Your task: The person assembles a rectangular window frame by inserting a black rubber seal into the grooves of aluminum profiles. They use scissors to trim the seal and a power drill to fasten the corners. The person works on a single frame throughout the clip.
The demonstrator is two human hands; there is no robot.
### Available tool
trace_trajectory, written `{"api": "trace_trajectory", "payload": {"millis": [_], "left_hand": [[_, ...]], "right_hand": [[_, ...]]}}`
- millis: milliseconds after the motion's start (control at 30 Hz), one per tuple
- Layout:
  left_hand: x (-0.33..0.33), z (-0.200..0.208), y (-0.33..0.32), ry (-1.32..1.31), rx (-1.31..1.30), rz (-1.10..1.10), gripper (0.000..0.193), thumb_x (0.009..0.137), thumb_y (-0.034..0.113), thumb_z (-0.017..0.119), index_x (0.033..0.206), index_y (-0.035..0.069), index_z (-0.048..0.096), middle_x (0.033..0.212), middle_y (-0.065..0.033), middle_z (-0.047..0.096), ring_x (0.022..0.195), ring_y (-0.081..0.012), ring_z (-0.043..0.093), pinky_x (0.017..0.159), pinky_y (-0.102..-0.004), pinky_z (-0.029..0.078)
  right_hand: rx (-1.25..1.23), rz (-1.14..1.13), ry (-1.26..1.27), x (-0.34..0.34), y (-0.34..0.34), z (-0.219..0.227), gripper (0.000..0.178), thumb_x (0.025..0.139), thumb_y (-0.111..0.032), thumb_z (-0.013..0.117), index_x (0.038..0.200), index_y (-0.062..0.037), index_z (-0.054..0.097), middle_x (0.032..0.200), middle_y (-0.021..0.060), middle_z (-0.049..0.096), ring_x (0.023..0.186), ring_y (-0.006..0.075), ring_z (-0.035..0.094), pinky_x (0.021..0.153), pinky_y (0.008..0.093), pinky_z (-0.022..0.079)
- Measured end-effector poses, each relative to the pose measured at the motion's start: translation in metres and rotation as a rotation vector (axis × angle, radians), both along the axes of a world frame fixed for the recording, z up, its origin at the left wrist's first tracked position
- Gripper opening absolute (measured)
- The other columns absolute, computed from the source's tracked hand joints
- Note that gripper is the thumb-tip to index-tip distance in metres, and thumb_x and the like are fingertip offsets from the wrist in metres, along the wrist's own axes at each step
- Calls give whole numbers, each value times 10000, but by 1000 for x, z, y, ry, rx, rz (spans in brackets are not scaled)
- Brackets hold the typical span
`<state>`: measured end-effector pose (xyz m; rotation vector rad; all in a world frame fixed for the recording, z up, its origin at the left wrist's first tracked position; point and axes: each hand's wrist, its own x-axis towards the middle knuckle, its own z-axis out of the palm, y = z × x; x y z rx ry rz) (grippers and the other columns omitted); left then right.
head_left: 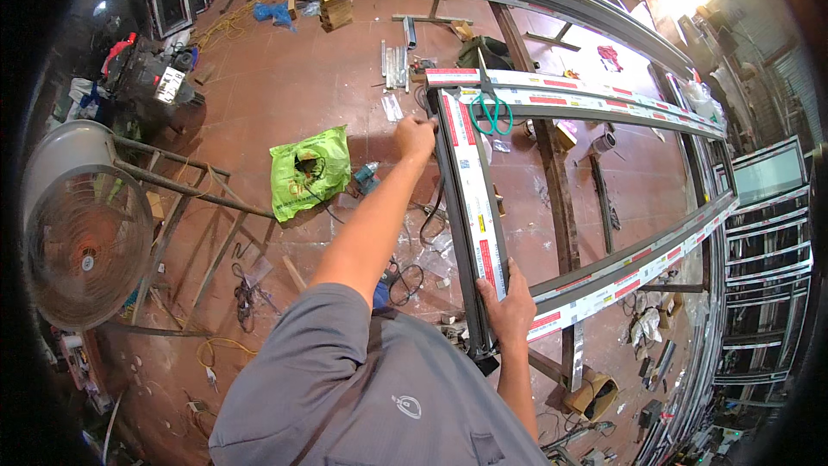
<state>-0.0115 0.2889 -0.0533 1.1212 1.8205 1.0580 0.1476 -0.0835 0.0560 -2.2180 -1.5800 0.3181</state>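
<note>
A rectangular metal window frame (pixel 477 198) lies raised in front of me, its bars covered with white and red protective tape. My left hand (pixel 417 139) is closed beside the outer edge of its near-left corner; what the fingers pinch, if anything, is too small to make out. Lower down, my right hand (pixel 511 306) grips the same end bar, thumb on top, close to the other corner. Scissors with green handles (pixel 491 112) rest on the frame near the upper corner, blades pointing away from me.
Long dark profiles (pixel 517 0) are stacked across the back. A steel support beam (pixel 556 207) runs under the frame. To the left stand a large fan (pixel 86 250) and a metal stand (pixel 185 198). A green bag (pixel 310 174), a drill (pixel 366 178) and cables litter the tiled floor.
</note>
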Motion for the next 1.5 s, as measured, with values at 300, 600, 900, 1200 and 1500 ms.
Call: {"api": "trace_trajectory", "payload": {"millis": [300, 600, 900, 1200, 1500], "left_hand": [[-14, 24, 53, -58, -107, -139, 298, 816, 307, 907, 886, 33, 814, 881, -201, 810, 889, -336, 801, 832, -460, 608], [2, 26, -73, -363, -96, -114, 254, 950, 244, 842, 959, -1, 778, 886, -95, 768, 809, -170, 689, 731, -347, 536], [2, -10, -172, -702, -99, -147, 162, 1009, 188, 809, 1043, 56, 722, 838, -8, 691, 695, -104, 616, 605, -285, 505], [11, 21, -170, -951, -370, -18, 147, 1022, 129, 777, 982, -10, 748, 831, -89, 725, 586, -139, 592, 488, -288, 468], [28, 23, -166, -614, -274, 25, 133, 956, 95, 806, 975, -36, 794, 884, -142, 766, 726, -236, 685, 647, -421, 545]], "right_hand": [[-9, -23, -14, 0, 0, -1, 801, 942, -511, 811, 1479, 45, 602, 1370, 269, 700, 1228, 436, 693, 1025, 492, 558], [-69, -48, 11, 0, 1, 5, 789, 953, -516, 796, 1474, 44, 603, 1344, 266, 704, 1197, 433, 702, 998, 495, 561], [28, -3, 16, 1, -4, 1, 803, 979, -580, 733, 1482, 30, 592, 1319, 259, 709, 1164, 450, 708, 964, 516, 566], [79, 26, 13, 7, -8, -6, 811, 989, -605, 705, 1479, 30, 586, 1292, 274, 710, 1126, 464, 713, 917, 536, 571], [99, 28, -1, 11, -12, -9, 821, 985, -601, 710, 1490, 33, 582, 1213, 271, 726, 1044, 466, 730, 878, 546, 577]]}}
